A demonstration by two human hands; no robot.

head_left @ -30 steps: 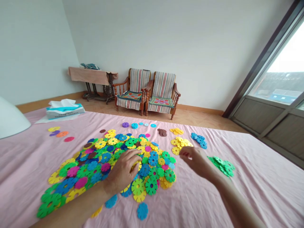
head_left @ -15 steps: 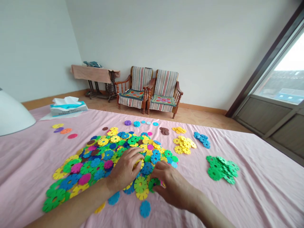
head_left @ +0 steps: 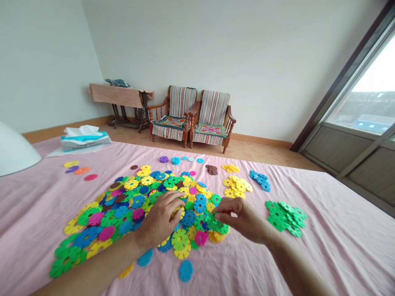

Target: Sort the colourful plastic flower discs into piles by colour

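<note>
A wide pile of notched plastic discs [head_left: 120, 211] in green, yellow, blue, pink and brown lies on the pink cloth [head_left: 247, 255]. My left hand [head_left: 163, 213] rests on the middle of the pile, fingers curled and apart, with a yellow disc partly visible beneath them. At the pile's right edge my right hand [head_left: 236, 216] pinches a green disc [head_left: 218, 224] between thumb and forefinger. Further right are a green heap [head_left: 286, 218], a yellow heap [head_left: 237, 187] and a blue heap [head_left: 260, 181].
Small brown discs [head_left: 212, 169] and a row of purple and blue discs [head_left: 175, 160] lie beyond the pile. A tissue box [head_left: 85, 139] and a white rounded object [head_left: 17, 152] stand at the left. Two chairs [head_left: 210, 119] are behind the table.
My right hand has moved right and slightly up from the pile's lower edge, with a green disc at its fingertips. Pink and yellow discs it covered now show. My left hand has barely moved.
</note>
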